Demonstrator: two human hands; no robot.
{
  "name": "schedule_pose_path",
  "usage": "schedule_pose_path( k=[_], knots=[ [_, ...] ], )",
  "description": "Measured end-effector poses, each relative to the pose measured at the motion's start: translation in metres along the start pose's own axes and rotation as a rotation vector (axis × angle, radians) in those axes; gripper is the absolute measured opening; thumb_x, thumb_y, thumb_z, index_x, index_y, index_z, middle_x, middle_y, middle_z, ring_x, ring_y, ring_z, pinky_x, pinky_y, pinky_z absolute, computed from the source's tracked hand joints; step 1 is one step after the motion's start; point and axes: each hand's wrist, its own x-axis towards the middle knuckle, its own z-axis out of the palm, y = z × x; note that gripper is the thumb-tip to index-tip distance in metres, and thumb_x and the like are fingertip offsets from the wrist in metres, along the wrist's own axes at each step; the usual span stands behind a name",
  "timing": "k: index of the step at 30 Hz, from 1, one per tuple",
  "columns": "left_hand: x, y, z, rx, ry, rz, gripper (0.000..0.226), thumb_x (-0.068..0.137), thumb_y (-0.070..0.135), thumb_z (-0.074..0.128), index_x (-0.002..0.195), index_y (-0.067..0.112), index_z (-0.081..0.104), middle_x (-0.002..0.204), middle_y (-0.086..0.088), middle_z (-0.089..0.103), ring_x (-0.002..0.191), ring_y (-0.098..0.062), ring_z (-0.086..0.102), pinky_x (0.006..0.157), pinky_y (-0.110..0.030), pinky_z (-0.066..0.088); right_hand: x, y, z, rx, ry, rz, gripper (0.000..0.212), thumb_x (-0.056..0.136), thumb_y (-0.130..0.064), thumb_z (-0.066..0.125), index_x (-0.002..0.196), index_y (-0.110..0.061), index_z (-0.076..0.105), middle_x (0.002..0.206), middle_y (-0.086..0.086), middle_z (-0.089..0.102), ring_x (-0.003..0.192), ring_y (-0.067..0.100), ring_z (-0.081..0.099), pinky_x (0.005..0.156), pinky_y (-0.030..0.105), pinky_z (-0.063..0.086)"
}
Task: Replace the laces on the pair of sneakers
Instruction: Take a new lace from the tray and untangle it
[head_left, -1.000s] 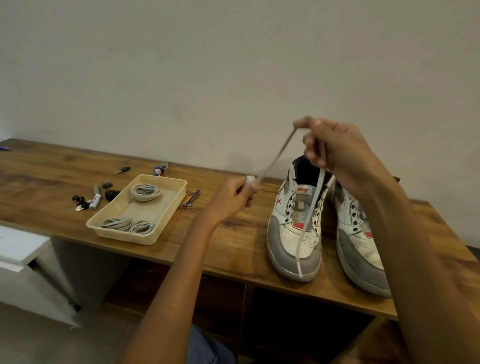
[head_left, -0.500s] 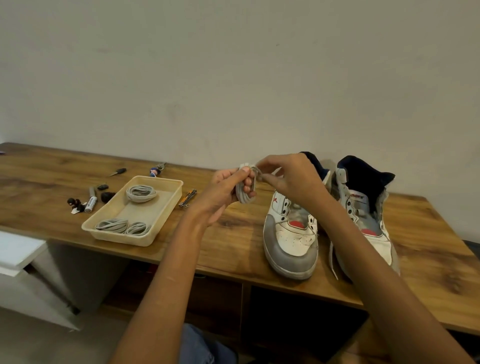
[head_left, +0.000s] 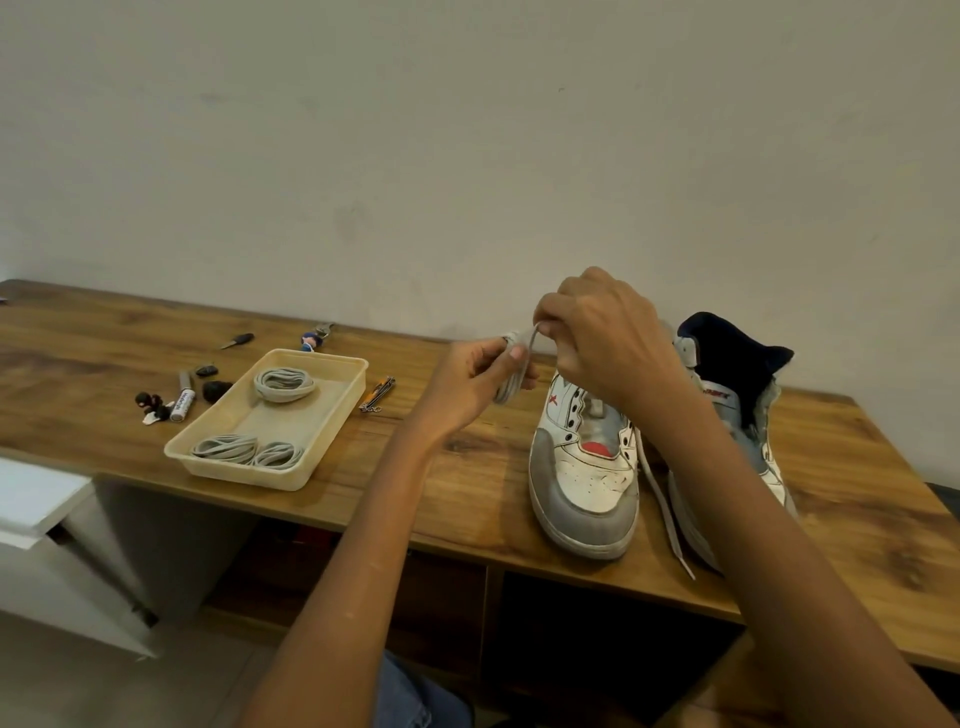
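Since half a second ago the right hand (head_left: 605, 338) has been lifted slightly and drawn over the top of the left hand (head_left: 475, 382), and the lace (head_left: 511, 371) has been gathered into a tighter coil between them; a second ago the same lace was stretched out between hands held well apart. At the far left of the table (head_left: 104, 358), a small figurine (head_left: 150, 405), a marker (head_left: 183, 397) and a few dark small items are seen beside a cream tray (head_left: 332, 415), in which three coiled laces (head_left: 283, 384) are laid, one toward the back and two at the front edge. A small tool (head_left: 378, 393) is seen just right of the tray. Further right, the left hand is raised above the table with its fingers (head_left: 514, 353) closed around the coiled lace, the thumb pressed on the upper side of the bundle. The right hand is held touching it from above, its fingers (head_left: 545, 325) pinched shut on a strand of the same lace. Below and behind the hands, the left sneaker (head_left: 584, 483) is stood on the table with its toe toward the front edge and its eyelets empty. Between the two shoes a loose length of lace (head_left: 662, 506) is trailed down over the table edge. The right sneaker (head_left: 737, 395) is stood just beside the first, partly hidden by the right forearm.
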Motion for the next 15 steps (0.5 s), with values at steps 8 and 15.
schedule_pose_path(
  k=[8,15],
  knots=[
    [-0.009,0.011,0.007,-0.083,-0.378,-0.205,0.020,0.088,0.007,0.059,0.104,-0.003,0.064,0.085,-0.006,0.070,0.077,-0.012,0.068,0.075,-0.023,0.056,-0.004,0.011,0.003,0.106,-0.107,0.203,0.018,0.091,-0.026,0.058,0.092,-0.016,0.073,0.083,-0.001,0.067,0.085,0.019,0.058,0.067,0.031,0.040],
    [-0.013,0.020,-0.006,-0.552,-0.465,-0.101,0.017,0.077,0.023,0.074,0.089,0.011,0.073,0.073,0.002,0.068,0.064,-0.007,0.064,0.071,-0.023,0.056,-0.011,0.021,0.019,0.936,-0.102,0.518,0.029,0.087,-0.027,0.063,0.081,0.000,0.070,0.053,0.006,0.057,0.051,0.017,0.052,0.054,0.023,0.043]
  ],
)
